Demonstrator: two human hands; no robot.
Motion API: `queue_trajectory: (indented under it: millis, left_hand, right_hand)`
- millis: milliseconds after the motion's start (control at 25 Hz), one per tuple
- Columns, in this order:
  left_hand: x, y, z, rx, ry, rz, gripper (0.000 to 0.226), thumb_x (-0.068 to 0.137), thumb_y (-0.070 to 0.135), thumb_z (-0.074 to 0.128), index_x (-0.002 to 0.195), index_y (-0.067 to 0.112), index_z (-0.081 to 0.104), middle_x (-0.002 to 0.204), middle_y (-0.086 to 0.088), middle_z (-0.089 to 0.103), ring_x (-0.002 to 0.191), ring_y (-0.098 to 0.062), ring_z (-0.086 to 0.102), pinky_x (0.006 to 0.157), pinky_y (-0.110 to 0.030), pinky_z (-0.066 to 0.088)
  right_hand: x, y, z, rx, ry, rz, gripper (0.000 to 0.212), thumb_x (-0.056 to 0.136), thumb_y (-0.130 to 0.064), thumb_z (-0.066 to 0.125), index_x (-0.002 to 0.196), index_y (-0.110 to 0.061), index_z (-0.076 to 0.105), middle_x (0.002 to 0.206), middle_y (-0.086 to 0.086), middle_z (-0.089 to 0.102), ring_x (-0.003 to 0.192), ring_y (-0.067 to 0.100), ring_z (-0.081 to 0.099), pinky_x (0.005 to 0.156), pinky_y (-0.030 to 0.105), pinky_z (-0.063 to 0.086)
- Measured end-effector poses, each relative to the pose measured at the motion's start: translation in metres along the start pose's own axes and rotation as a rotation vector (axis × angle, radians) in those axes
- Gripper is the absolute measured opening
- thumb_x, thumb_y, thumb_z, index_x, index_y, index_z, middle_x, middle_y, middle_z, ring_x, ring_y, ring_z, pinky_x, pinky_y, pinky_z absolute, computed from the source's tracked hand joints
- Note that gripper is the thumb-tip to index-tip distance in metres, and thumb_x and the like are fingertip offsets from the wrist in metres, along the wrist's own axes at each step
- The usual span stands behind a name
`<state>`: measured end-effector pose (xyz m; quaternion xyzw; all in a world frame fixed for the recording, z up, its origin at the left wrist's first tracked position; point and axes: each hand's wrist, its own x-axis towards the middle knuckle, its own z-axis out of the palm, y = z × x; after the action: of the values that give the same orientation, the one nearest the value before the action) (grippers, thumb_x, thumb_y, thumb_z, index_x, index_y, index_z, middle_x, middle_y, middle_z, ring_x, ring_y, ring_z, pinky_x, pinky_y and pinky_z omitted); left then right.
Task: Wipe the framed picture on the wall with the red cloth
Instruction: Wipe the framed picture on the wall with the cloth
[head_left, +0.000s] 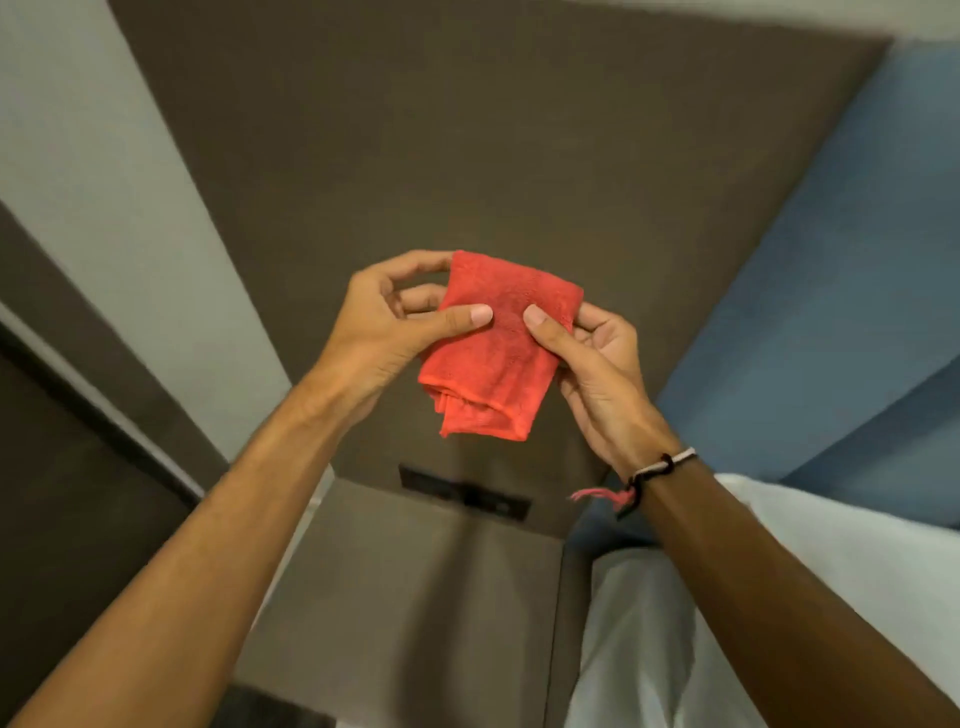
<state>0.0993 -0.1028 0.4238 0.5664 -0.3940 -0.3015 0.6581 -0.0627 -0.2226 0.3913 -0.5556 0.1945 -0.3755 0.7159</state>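
A folded red cloth (496, 348) is held up in the middle of the view, in front of a brown wall panel. My left hand (387, 332) grips its left edge, thumb on the front and fingers behind. My right hand (592, 364) grips its right edge the same way; a string bracelet sits on that wrist. The two thumbs nearly meet on the cloth's face. No framed picture is in view.
A brown padded wall panel (467, 156) fills the background, with a blue panel (831, 286) to its right and a pale wall (78, 156) to its left. Below are a grey-brown bedside surface (405, 597), a dark switch plate (465, 493) and white bedding (779, 597).
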Motion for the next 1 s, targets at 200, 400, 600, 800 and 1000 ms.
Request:
queue_trajectory:
  millis: [200, 400, 600, 800, 1000]
  left_hand:
    - [0.051, 0.173, 0.080, -0.046, -0.119, 0.330, 0.041, 0.071, 0.006, 0.089, 0.105, 0.026, 0.075, 0.083, -0.005, 0.085, 0.075, -0.016, 0.081, 0.068, -0.029, 0.064]
    - [0.077, 0.322, 0.191, -0.091, -0.295, 0.569, 0.045, 0.069, 0.016, 0.091, 0.111, 0.022, 0.076, 0.086, -0.007, 0.085, 0.077, -0.020, 0.081, 0.066, -0.029, 0.064]
    - [0.088, 0.404, 0.287, -0.118, -0.428, 0.779, 0.044, 0.065, 0.027, 0.093, 0.106, 0.024, 0.079, 0.094, -0.002, 0.083, 0.082, -0.018, 0.081, 0.064, -0.023, 0.061]
    - [0.112, 0.455, 0.354, 0.003, -0.367, 0.983, 0.039, 0.074, 0.055, 0.083, 0.102, 0.029, 0.076, 0.092, 0.001, 0.080, 0.088, -0.013, 0.077, 0.066, -0.026, 0.065]
    - [0.183, 0.510, 0.394, 0.467, 0.110, 1.383, 0.049, 0.100, 0.053, 0.050, 0.136, 0.020, 0.060, 0.130, -0.011, 0.067, 0.116, -0.023, 0.064, 0.097, -0.044, 0.056]
  right_hand:
    - [0.013, -0.191, 0.000, 0.039, 0.087, -0.324, 0.028, 0.082, -0.010, 0.074, 0.109, -0.004, 0.073, 0.100, 0.007, 0.081, 0.093, 0.017, 0.075, 0.085, 0.029, 0.060]
    - [-0.018, -0.362, -0.032, -0.018, 0.110, -0.530, 0.047, 0.090, -0.022, 0.066, 0.127, 0.005, 0.061, 0.134, 0.031, 0.064, 0.125, 0.042, 0.063, 0.109, 0.058, 0.049]
    - [-0.052, -0.460, -0.074, -0.062, 0.238, -0.685, 0.046, 0.092, -0.022, 0.067, 0.131, 0.001, 0.059, 0.131, 0.028, 0.067, 0.123, 0.045, 0.064, 0.108, 0.067, 0.045]
    - [-0.070, -0.515, -0.110, -0.132, 0.484, -0.784, 0.034, 0.089, -0.027, 0.071, 0.117, -0.008, 0.068, 0.117, 0.019, 0.077, 0.109, 0.038, 0.073, 0.099, 0.069, 0.052]
    - [-0.069, -0.545, -0.156, -0.168, 0.715, -0.892, 0.019, 0.091, -0.026, 0.071, 0.103, -0.010, 0.071, 0.109, 0.020, 0.078, 0.103, 0.042, 0.074, 0.090, 0.074, 0.053]
